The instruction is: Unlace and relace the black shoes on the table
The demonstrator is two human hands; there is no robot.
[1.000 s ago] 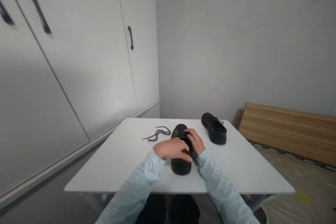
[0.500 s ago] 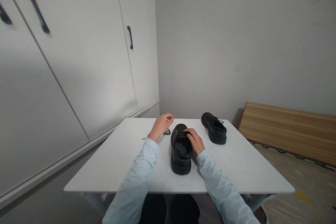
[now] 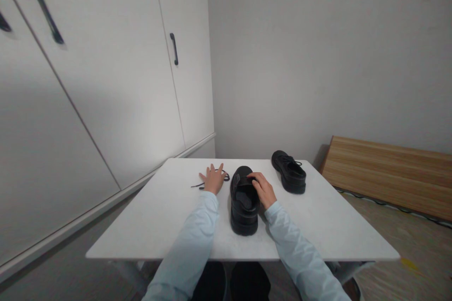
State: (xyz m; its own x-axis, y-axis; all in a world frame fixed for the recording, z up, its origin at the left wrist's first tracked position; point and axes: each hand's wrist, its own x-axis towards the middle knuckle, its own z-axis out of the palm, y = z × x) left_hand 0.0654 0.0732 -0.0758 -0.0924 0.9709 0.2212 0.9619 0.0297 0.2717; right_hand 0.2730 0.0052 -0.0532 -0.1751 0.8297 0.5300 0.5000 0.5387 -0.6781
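Note:
A black shoe (image 3: 244, 223) stands on the white table with its heel toward me, and no lace shows in it. My right hand (image 3: 263, 190) grips its right side near the opening, with the fingers curled over the edge by the tongue. To the left, a loose black shoelace (image 3: 226, 177) lies on the tabletop. My left hand (image 3: 213, 179) is over that lace, palm down and fingers spread, and hides part of it. I cannot tell whether the palm presses on the lace.
A second black shoe (image 3: 294, 182), with its lace tied in, stands at the back right of the white table (image 3: 155, 225). White cabinets (image 3: 116, 80) rise on the left. A wood-grain panel (image 3: 384, 174) is beyond the table on the right.
My left hand has come down from above the table onto the shoelace, and its fingers have spread out. My right hand stays on the near shoe.

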